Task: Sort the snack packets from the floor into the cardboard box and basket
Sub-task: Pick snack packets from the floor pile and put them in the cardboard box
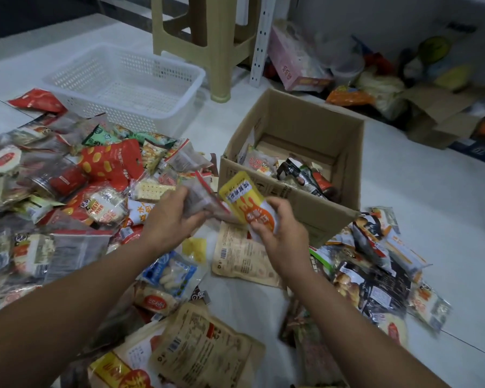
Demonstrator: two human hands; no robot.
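My right hand (284, 236) grips a yellow, orange and white snack packet (245, 201) just in front of the cardboard box (291, 191), which holds several packets. My left hand (170, 217) holds a clear packet with a red strip (200, 198) beside it, its image blurred. The white plastic basket (123, 82) stands behind the pile at the upper left with nothing visible in it. Many snack packets (67, 186) cover the floor on the left, and more lie on the right (373, 273) and in front of me (196, 348).
A beige plastic stool (207, 40) stands behind the basket. Along the back wall lie a pink box (294, 63), bags and flattened cardboard (437, 119). White tiled floor (420, 186) shows to the right of the box.
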